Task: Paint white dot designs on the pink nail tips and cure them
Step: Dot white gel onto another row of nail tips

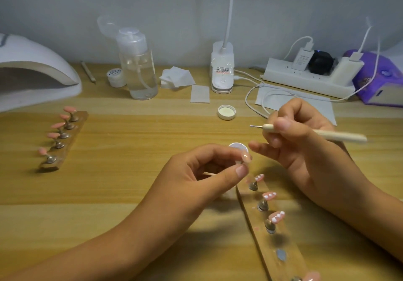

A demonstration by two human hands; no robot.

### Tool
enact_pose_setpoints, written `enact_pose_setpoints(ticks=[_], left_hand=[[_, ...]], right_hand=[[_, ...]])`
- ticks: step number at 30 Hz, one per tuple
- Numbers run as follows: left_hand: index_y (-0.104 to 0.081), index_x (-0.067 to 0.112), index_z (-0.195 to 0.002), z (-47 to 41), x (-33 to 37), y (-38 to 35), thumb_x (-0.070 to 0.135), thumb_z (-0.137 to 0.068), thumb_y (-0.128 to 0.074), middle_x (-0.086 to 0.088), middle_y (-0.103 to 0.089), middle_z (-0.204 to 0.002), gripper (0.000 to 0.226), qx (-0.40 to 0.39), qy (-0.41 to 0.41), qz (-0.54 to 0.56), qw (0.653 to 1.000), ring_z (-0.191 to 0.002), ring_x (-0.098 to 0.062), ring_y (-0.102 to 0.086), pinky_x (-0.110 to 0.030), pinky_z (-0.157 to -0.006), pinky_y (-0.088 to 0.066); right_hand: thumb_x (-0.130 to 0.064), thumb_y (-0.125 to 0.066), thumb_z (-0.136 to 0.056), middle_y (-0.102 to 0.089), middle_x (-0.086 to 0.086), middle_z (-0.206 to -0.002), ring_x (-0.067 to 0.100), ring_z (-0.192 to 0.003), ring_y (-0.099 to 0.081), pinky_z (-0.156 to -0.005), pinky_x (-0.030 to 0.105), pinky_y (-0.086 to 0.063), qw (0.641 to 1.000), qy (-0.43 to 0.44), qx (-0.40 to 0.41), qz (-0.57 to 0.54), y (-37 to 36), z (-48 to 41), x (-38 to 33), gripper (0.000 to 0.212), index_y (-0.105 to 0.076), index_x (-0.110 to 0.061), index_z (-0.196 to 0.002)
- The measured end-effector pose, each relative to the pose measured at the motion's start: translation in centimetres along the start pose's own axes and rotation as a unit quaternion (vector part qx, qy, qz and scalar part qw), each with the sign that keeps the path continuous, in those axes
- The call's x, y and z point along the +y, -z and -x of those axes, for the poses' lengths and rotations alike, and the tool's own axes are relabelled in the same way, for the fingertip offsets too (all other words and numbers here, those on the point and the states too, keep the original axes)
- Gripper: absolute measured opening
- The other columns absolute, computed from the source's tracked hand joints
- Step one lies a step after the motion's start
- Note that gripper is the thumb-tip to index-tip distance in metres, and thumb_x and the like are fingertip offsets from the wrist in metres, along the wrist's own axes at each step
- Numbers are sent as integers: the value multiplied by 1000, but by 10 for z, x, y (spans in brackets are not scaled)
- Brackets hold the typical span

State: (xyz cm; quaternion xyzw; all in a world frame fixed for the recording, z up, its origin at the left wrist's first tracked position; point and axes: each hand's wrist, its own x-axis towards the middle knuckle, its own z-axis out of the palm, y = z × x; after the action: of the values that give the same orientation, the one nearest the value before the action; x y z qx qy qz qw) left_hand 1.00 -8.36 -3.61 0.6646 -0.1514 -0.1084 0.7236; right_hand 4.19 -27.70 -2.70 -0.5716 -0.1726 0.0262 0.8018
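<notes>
My left hand pinches a pink nail tip on its small stand between thumb and fingers, lifted above the table. My right hand grips a cream dotting tool, its metal ball tip pointing left. Below them a wooden holder strip carries pink nail tips with white dots; one metal base on it is bare. A small open jar sits just behind my left fingers. A second wooden strip at the left holds several plain pink tips. The white curing lamp stands at the far left.
At the back stand a clear pump bottle, a small white jar, cotton pads, a clip lamp base, a power strip with cables and a purple box. A white jar lid lies mid-table.
</notes>
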Motion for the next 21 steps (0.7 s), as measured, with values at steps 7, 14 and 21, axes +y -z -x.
enact_pose_setpoints(ticks=[7,14,21], left_hand=[[-73,26,-84,0,-2,2,25,-77,-74,5,-71,-81,7,-23,-4,-8,1000,-74,-2,-60,-14,-68,-48],[-74,27,-82,0,-2,1,24,-76,-74,9,-69,-77,6,-31,-15,-23,999,-69,-1,-56,-12,-64,-44],[-74,28,-79,-1,-1,-1,24,-75,-73,12,-68,-75,6,-29,-16,-23,999,-66,-1,-53,-11,-62,-41]], right_hand=[[-20,-61,-77,-45,-4,-55,7,-53,-43,-71,31,-57,999,-27,9,-18,-2,-2,-1,15,-51,-22,-66],[-19,-61,-81,-43,-4,-48,6,-46,-41,-65,29,-57,1000,-25,-14,-9,-8,1,-2,25,-47,-21,-60],[-14,-64,-74,-44,-4,-49,3,-47,-46,-52,22,-55,999,-46,0,-21,-10,1,-3,26,-49,-23,-55]])
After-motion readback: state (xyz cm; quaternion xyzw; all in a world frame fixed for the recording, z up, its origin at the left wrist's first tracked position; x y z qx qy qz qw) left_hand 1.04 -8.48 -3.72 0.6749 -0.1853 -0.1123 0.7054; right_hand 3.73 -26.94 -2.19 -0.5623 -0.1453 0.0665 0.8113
